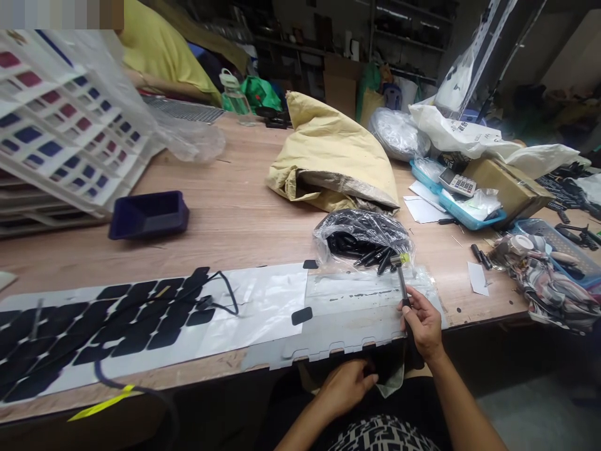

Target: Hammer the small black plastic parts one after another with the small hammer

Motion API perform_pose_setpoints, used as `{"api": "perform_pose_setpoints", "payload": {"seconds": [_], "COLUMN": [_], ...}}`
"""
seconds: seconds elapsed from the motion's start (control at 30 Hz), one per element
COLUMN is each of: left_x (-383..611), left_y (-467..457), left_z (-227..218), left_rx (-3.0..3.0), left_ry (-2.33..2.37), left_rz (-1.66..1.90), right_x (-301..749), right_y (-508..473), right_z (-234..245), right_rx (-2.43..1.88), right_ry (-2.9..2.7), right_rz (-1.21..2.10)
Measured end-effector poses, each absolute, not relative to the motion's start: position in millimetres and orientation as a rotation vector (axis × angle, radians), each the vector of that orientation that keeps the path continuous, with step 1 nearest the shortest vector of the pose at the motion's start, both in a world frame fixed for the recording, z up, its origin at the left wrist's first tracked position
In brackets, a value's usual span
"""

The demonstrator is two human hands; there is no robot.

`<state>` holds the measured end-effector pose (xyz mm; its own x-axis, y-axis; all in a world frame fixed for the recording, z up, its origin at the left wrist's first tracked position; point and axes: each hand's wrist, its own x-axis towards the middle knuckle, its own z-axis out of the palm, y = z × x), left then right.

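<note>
My right hand [421,321] is closed round a thin black rod-like connector [402,282] with a yellow tip, held upright over a grey plastic sheet [357,326] at the table's front edge. Just beyond it lies a clear bag of black connectors [361,241], several spilling out. My left hand [346,385] is below the table edge, fingers curled on a fold of grey-green plastic [389,379] near my lap. A flexible panel of black cells [107,326] with a black cable [220,291] lies to the left.
A dark blue tray [149,214], stacked white racks [61,125], a yellow sack [333,153], a blue basket with a calculator [457,183], a cardboard box [509,185] and a second basket of tape and cloth [554,263] crowd the wooden table [235,207].
</note>
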<state>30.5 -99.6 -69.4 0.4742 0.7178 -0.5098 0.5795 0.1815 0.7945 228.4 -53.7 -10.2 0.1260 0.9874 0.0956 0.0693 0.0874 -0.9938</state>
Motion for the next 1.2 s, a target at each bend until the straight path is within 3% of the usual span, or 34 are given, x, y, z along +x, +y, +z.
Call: {"api": "perform_pose_setpoints", "payload": {"seconds": [0.13,0.27,0.37,0.53,0.9,1.2], "left_x": [27,38,59,86,18,11], "left_y": [-73,-12,32,60,16,19], "left_z": [1,30,19,-5,-10,-35], "left_rx": [1.356,1.478,1.662,1.813,2.038,1.897], "left_ry": [0.687,0.978,1.462,1.802,1.385,1.492], "left_rz": [0.182,0.672,0.932,0.828,0.918,0.862], "right_x": [229,229,229,230,231,232], "right_y": [-56,-57,-56,-56,-58,-58], "right_z": [-15,-20,-21,-20,-22,-20], "right_rx": [-1.227,-1.222,-1.215,-1.209,-1.192,-1.267], "right_ry": [-1.168,-1.125,-1.116,-1.16,-1.178,-1.383], "right_rz": [0.979,0.971,0.966,0.99,0.967,0.974]}}
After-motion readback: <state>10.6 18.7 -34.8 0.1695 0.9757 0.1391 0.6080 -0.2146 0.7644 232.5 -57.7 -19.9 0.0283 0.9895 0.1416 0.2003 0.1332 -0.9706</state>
